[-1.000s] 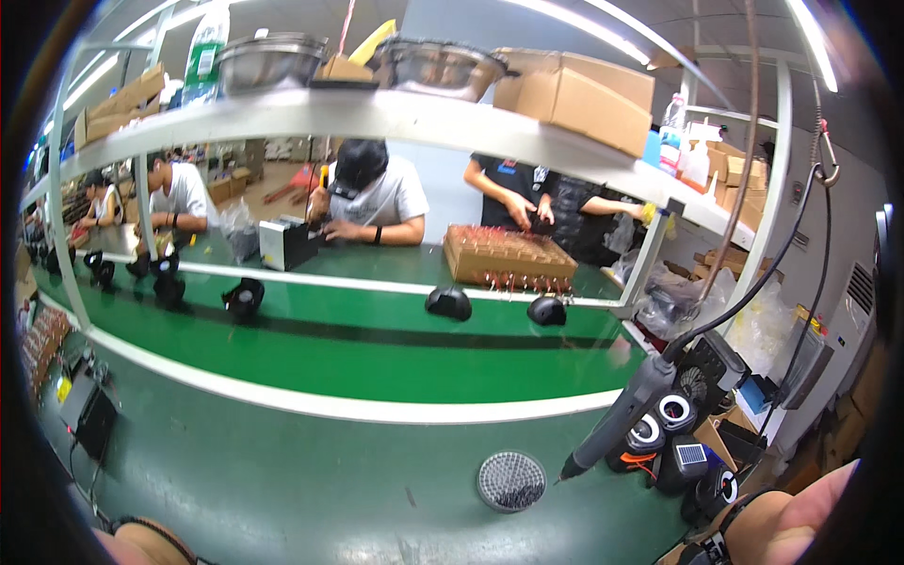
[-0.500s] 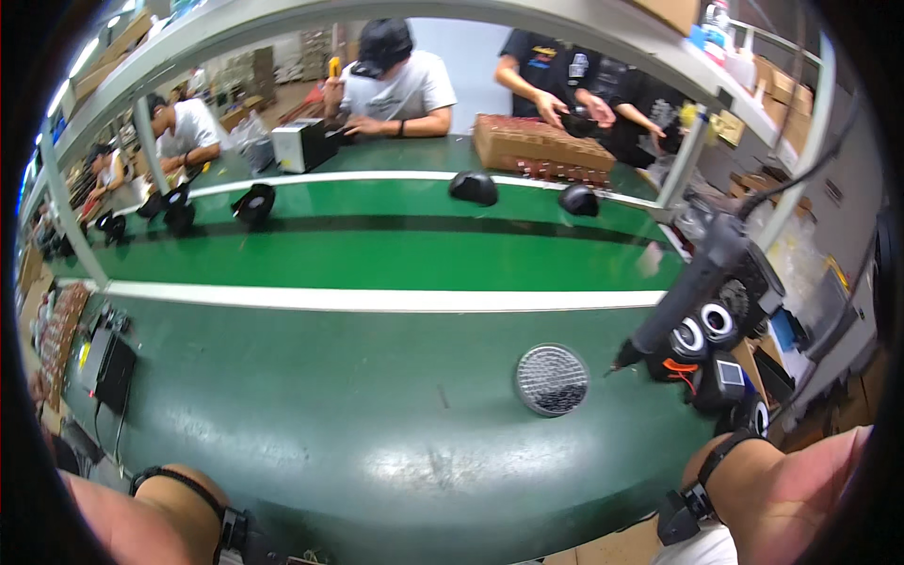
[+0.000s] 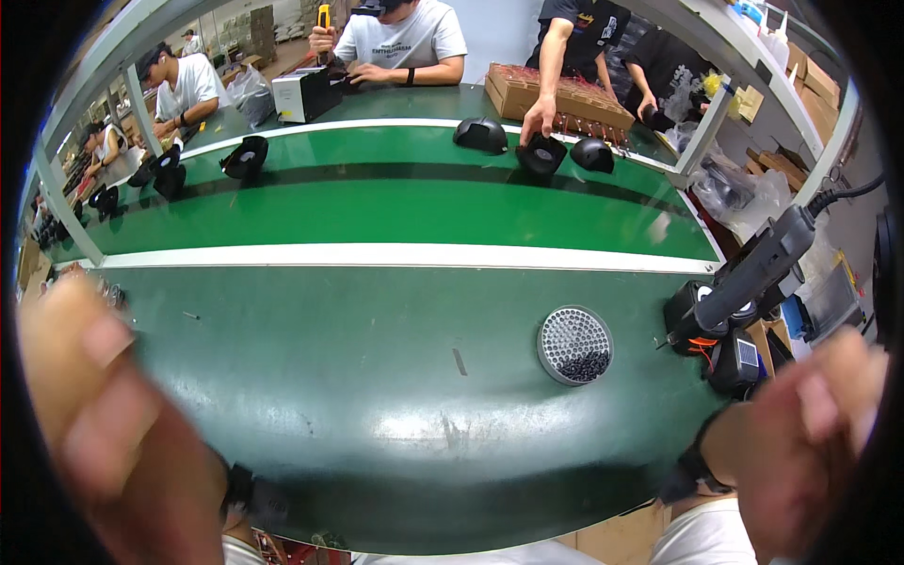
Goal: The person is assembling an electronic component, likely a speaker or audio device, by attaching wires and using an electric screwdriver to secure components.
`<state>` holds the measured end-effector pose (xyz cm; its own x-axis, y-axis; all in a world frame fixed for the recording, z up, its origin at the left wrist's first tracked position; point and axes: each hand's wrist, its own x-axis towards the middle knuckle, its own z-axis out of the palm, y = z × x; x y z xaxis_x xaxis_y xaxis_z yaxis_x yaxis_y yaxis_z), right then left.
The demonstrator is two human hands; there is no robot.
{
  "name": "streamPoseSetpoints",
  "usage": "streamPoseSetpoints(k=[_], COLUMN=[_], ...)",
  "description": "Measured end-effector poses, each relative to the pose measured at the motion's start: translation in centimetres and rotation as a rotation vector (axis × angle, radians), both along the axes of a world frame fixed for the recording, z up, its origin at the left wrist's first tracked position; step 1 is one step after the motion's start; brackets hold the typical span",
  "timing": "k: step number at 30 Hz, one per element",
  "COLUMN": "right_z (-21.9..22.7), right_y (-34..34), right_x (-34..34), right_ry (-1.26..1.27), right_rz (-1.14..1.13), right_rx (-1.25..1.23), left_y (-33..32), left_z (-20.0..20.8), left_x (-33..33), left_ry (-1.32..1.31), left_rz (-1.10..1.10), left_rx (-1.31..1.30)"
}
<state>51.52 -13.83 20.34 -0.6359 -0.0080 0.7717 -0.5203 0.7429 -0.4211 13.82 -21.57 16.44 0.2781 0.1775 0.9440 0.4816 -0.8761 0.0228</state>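
Observation:
Both of my hands are raised off the green bench, close to the camera. My left hand (image 3: 89,386) is at the left edge, smeared by motion, and its grip cannot be made out. Blur also covers my right hand (image 3: 824,414) at the right edge, just below a black device with a small solar panel (image 3: 747,354). A black electric screwdriver (image 3: 758,273) slants down on its cable, tip toward the bench. To its left lies a round perforated dish (image 3: 572,325) with small black screws (image 3: 586,365) gathered at its near side.
Beyond a white rail (image 3: 405,256) runs a green conveyor belt (image 3: 377,221) carrying several black rounded housings (image 3: 480,135). A co-worker's hand (image 3: 539,118) touches one housing (image 3: 541,155). A cardboard box (image 3: 565,94) stands behind. White frame posts (image 3: 704,137) rise at the sides.
My hands have come up into view at both edges. The view has shifted. A co-worker's arm now reaches onto the belt, at a housing between two others. The black box at left is now hidden.

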Motion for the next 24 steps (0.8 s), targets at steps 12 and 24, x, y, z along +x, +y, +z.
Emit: streamPoseSetpoints(k=[12,24], right_z=[-18.6,-26.7], right_y=[29.2,43.5], right_x=[-14.6,-11.7], right_ry=[-0.714,-0.458], right_rz=[-1.431,-1.626], right_rx=[-0.75,-0.401], left_y=[15.6,15.5], left_z=[-21.4,-22.5], left_x=[3.7,3.3], left_ry=[-0.76,-0.701], left_rz=[-0.031,-0.051], left_rx=[-1.148,-1.215])
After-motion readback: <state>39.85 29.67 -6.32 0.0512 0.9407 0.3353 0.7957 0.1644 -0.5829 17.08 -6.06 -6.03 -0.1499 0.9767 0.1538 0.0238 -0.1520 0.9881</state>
